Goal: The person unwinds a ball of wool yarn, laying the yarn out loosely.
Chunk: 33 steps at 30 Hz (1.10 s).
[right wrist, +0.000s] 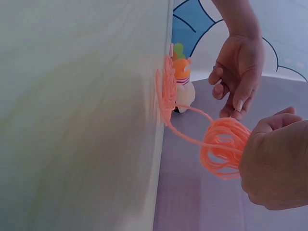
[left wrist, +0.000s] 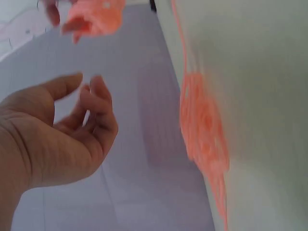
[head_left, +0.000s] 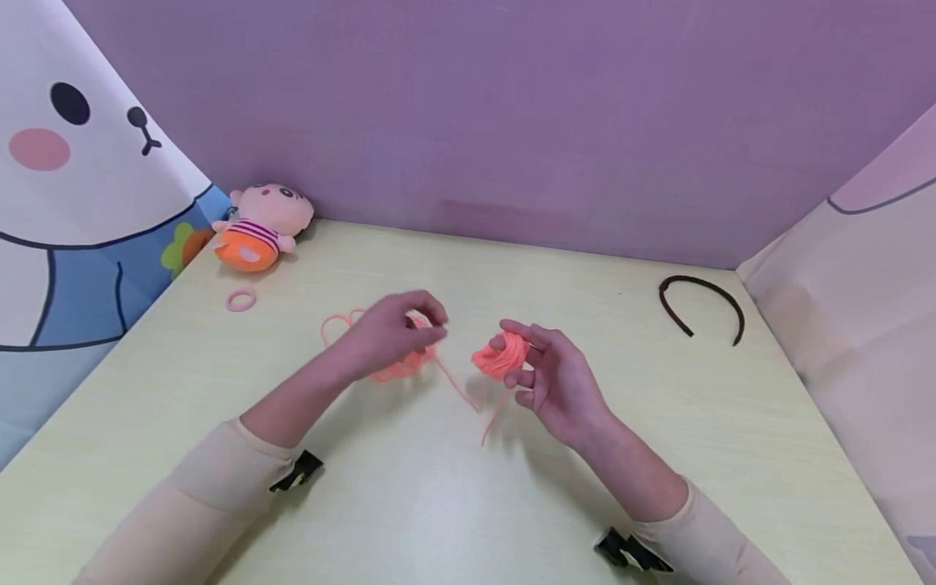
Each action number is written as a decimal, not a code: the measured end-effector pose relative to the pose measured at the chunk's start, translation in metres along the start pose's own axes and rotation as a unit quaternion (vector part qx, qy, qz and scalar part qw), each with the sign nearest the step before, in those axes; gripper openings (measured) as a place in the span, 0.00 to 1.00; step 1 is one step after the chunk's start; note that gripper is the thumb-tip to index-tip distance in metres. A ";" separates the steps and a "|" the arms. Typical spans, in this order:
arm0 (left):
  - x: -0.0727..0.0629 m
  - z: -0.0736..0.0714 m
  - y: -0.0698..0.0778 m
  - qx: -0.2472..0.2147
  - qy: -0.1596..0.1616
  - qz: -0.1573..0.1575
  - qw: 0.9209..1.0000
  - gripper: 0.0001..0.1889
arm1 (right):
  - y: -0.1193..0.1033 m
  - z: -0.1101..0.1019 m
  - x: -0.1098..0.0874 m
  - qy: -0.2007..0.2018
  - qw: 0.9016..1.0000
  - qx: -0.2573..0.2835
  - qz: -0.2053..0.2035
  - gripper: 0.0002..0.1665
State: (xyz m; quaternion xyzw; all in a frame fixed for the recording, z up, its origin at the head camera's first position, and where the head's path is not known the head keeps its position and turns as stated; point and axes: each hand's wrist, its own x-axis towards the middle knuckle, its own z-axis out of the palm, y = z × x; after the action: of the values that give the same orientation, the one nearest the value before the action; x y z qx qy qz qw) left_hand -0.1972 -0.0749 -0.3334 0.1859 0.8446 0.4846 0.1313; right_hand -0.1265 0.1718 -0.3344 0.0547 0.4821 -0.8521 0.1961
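Observation:
My right hand holds a small wound bundle of coral-orange yarn, its loops around the fingers. Left of it, my left hand hovers with fingers loosely bent; the left wrist view shows nothing between its thumb and fingertips. Beneath that hand lies a loose pile of the same yarn on the table, partly hidden by it in the head view. Two strands link the pile with the wound bundle in the right wrist view.
A plush doll in a striped top sits at the back left corner, with a pink ring in front of it. A dark headband lies at the right. Purple and printed cloth walls border the table.

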 end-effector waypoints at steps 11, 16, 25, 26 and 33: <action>-0.009 0.031 0.004 0.028 -0.181 -0.079 0.980 0.15 | -0.001 0.001 -0.001 -0.006 1.000 0.010 -0.006 0.26; -0.007 0.034 -0.001 -0.040 -0.255 -0.086 0.962 0.17 | -0.001 0.001 -0.001 -0.015 1.000 0.016 -0.015 0.27; -0.003 0.024 -0.005 -0.036 -0.210 -0.082 0.974 0.06 | -0.001 0.000 -0.002 -0.019 0.999 0.019 -0.020 0.27; -0.003 0.021 -0.006 -0.035 -0.200 -0.080 0.976 0.06 | -0.001 0.000 -0.002 -0.019 0.999 0.020 -0.020 0.27; 0.002 -0.002 -0.008 -0.042 -0.098 -0.079 0.991 0.09 | -0.001 0.000 -0.002 -0.011 1.000 0.023 -0.014 0.26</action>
State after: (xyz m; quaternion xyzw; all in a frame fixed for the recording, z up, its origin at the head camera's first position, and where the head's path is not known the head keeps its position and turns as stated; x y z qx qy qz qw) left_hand -0.2010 -0.0794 -0.3389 0.1592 0.8187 0.4870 0.2592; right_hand -0.1251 0.1725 -0.3326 0.0433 0.4610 -0.8662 0.1878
